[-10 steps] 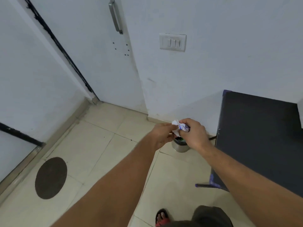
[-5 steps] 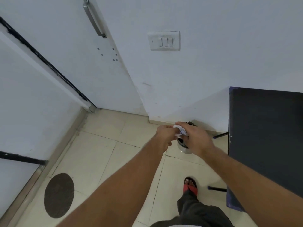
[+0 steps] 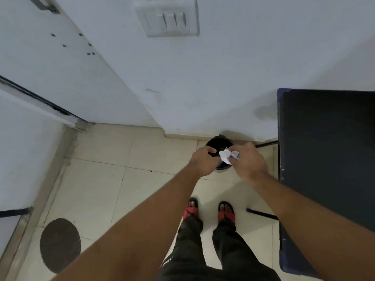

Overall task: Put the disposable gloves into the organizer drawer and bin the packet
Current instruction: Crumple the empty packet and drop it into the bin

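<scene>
Bin largely hidden behind both hands; crumpled packet partly covered by right hand; desk cropped at right edge.

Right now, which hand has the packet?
The right hand: the crumpled white packet is pinched in its fingertips over the open bin. The left hand beside it holds nothing visible.

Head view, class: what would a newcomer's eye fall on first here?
Two bare arms reach forward to a small dark bin on the floor by the wall. The right hand pinches a crumpled white packet over it, beside the left hand. Red sandals stand below.
</scene>
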